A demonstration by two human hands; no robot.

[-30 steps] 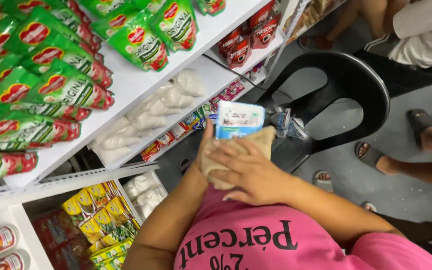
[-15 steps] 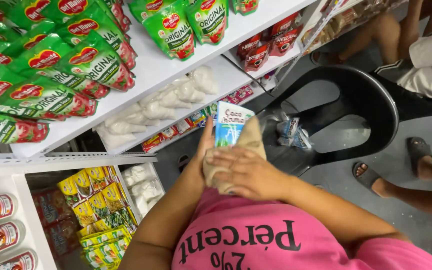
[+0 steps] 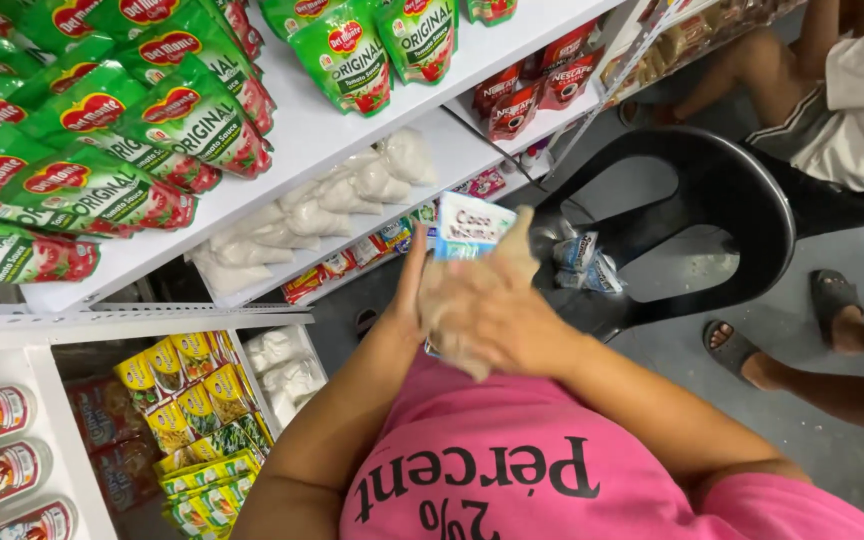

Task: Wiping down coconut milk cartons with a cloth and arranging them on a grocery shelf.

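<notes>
— Pouches, green ones (image 3: 102,150), crowd the left side of the white shelf (image 3: 322,140). Clear bags of something white (image 3: 322,215) lie one tier down, with yellow packets (image 3: 192,400) lower still. Nothing there gets touched.

— And the hands?

— Both are up in front of the pink shirt, same place as a second ago. The left hand (image 3: 414,275) is cupped around the left edge of the small white-and-blue carton (image 3: 467,225). Only the thumb shows, lying straight along the side. The rest is buried, so I can't tell how tightly it grips.

— What's different, then?

— The beige cloth (image 3: 452,310). A moment back it sat bunched below the box. Now it climbs the right side as well, so only the top panel of the carton peeks out. The right hand (image 3: 512,320) has slid up with it, fingers curled and pressing the cloth flat against the box.

— So the box hasn't gone anywhere?

— No, it's upright between the two hands, well short of the shelf. I'd call it rubbing in progress, with the wipe now reaching further up the carton.

— Anything to the right?

— A black plastic chair (image 3: 742,200) with a few small packs (image 3: 582,255) on its seat. Another person (image 3: 852,110) is seated beyond it, a sandalled foot (image 3: 732,350) on the floor. That person's hands aren't in view.
</notes>
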